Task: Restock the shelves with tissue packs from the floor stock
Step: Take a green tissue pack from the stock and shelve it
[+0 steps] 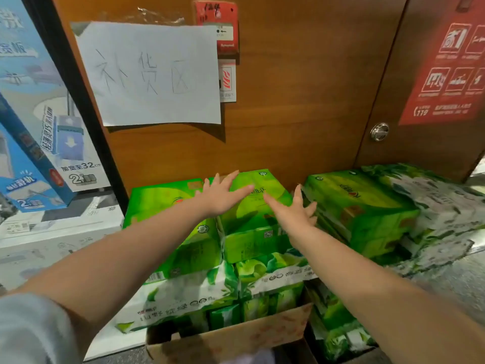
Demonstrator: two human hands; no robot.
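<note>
Handwritten paper sign (149,74), red safety poster (446,74), blue mop box (34,164)

Tissue packs (252,206) bright green, lower ones white with green leaf print. Cardboard box (231,337) tan. Wall panel (301,101) brown wood grain. Paper sign (149,74) white, grey handwriting. Poster (446,74) far right red, white icons. Boxes (34,153) left blue and white.

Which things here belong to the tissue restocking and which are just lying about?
Job:
- green tissue pack, both hands reaching over it
- left hand
- right hand
- other tissue packs
- cardboard box

Lying about:
- paper sign
- blue mop boxes
- red fire notice
- door knob
</note>
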